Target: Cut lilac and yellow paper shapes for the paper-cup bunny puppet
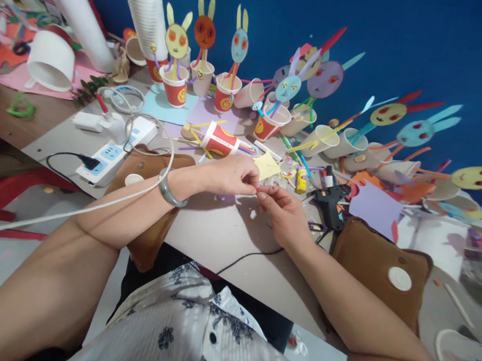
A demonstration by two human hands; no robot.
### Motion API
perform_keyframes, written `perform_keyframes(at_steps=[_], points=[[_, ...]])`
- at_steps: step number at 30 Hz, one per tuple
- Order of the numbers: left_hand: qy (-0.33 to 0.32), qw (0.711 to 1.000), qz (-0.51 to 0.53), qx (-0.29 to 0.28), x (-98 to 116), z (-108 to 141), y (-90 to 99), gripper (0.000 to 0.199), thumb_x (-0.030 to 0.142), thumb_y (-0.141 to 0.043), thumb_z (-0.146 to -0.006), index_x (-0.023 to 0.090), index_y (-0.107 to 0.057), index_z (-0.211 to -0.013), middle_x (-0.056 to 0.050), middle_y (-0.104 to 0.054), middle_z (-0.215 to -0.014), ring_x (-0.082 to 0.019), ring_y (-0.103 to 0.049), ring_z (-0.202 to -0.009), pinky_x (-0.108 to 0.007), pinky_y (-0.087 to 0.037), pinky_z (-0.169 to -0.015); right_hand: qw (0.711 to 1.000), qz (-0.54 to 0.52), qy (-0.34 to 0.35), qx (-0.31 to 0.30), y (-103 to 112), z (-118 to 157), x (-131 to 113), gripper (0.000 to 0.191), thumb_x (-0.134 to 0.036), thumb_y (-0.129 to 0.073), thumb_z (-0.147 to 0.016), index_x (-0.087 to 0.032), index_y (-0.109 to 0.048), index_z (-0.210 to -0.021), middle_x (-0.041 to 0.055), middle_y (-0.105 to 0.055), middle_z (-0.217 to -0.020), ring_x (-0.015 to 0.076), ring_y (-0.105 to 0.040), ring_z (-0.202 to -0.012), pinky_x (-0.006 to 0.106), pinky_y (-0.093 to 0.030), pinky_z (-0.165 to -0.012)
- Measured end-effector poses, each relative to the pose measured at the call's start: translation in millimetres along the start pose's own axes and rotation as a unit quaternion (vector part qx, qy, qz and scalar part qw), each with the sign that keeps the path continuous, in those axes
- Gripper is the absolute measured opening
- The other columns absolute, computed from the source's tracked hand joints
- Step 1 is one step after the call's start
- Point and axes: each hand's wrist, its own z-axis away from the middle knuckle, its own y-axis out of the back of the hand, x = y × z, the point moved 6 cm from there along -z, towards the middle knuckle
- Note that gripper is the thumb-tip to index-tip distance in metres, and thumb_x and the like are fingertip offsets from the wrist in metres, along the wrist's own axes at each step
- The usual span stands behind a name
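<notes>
Over the middle of the table, my left hand [235, 176] and my right hand [282, 209] meet at the fingertips. Both have their fingers pinched closed; whatever lies between them is too small or hidden to make out. Just behind the left fingers lies a piece of yellow paper [267, 165]. A black hot glue gun [329, 198] stands to the right of my right hand, near a small yellow roll [301, 181]. Beyond my left hand a red paper cup [221, 139] lies on its side, with coloured sticks around it. White scraps [253, 213] are scattered below the fingers.
Paper cups with rabbit-faced figures [178, 40] line the blue wall. A white power strip [115, 149] with cables sits at left; its white cable crosses my left forearm. Brown cushions [382, 268] lie on both sides. A stack of white cups [146, 16] stands at the back left.
</notes>
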Motion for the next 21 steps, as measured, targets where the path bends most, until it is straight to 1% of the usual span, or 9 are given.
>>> perform_keyframes(at_steps=[2,5,10,12,15,18,21], points=[[0.001,1.000,-0.014,0.005,-1,0,-0.4,0.015,0.017,-0.060,-0.079,0.012,-0.074,-0.082,-0.002,-0.068,-0.069,-0.010,-0.054,-0.059,-0.023,-0.036,-0.056,1.000,-0.002,-0.018,-0.018,-1,0,3,0.028,-0.042,-0.081,-0.073,-0.021,-0.072,-0.089,-0.0026,-0.061,-0.066,0.0111,-0.049,-0.056,0.027,-0.042,-0.055],[-0.006,0.999,-0.046,0.010,0,-1,-2.0,0.013,0.017,-0.062,-0.077,0.012,-0.074,-0.080,-0.002,-0.068,-0.067,-0.009,-0.053,-0.058,-0.024,-0.035,-0.056,0.999,0.016,-0.024,-0.039,-3,0,3,0.028,-0.044,-0.080,-0.074,-0.019,-0.073,-0.085,-0.0034,-0.059,-0.060,0.0109,-0.047,-0.053,0.027,-0.042,-0.054],[-0.009,0.996,-0.086,0.017,-1,-2,-3.3,0.012,0.020,-0.064,-0.076,0.012,-0.073,-0.077,-0.003,-0.066,-0.065,-0.010,-0.052,-0.059,-0.025,-0.033,-0.056,0.999,0.026,-0.009,-0.020,-3,1,-1,0.027,-0.043,-0.082,-0.072,-0.019,-0.071,-0.078,-0.0032,-0.059,-0.059,0.0105,-0.047,-0.051,0.027,-0.042,-0.051],[-0.013,0.996,-0.088,0.014,0,-2,-3.8,0.012,0.020,-0.064,-0.076,0.012,-0.073,-0.077,-0.003,-0.066,-0.065,-0.010,-0.051,-0.059,-0.025,-0.032,-0.056,0.999,0.016,-0.014,-0.026,-5,2,-1,0.028,-0.044,-0.082,-0.072,-0.020,-0.069,-0.077,-0.0026,-0.061,-0.060,0.0113,-0.051,-0.050,0.027,-0.043,-0.050],[-0.022,0.996,-0.089,0.005,1,-1,-4.6,0.012,0.018,-0.062,-0.075,0.013,-0.072,-0.077,-0.002,-0.065,-0.066,-0.010,-0.051,-0.059,-0.025,-0.032,-0.056,0.999,0.026,-0.011,-0.044,-7,4,-2,0.027,-0.044,-0.081,-0.074,-0.021,-0.067,-0.078,-0.0002,-0.066,-0.065,0.0148,-0.060,-0.053,0.029,-0.047,-0.053],[-0.035,0.995,-0.093,-0.006,3,1,-5.2,0.012,0.016,-0.061,-0.074,0.013,-0.072,-0.076,-0.002,-0.065,-0.067,-0.010,-0.051,-0.059,-0.025,-0.032,-0.056,0.992,0.112,0.029,-0.043,-5,7,-8,0.020,-0.040,-0.075,-0.081,-0.021,-0.068,-0.081,0.0016,-0.069,-0.067,0.0170,-0.063,-0.057,0.031,-0.048,-0.057],[-0.057,0.994,-0.096,-0.010,7,3,-5.0,0.011,0.015,-0.061,-0.074,0.013,-0.072,-0.075,-0.002,-0.067,-0.070,-0.010,-0.051,-0.060,-0.025,-0.033,-0.057,0.968,0.225,0.104,-0.023,-3,10,-19,0.011,-0.030,-0.070,-0.083,-0.021,-0.069,-0.077,0.0015,-0.068,-0.065,0.0165,-0.059,-0.060,0.031,-0.044,-0.059]])
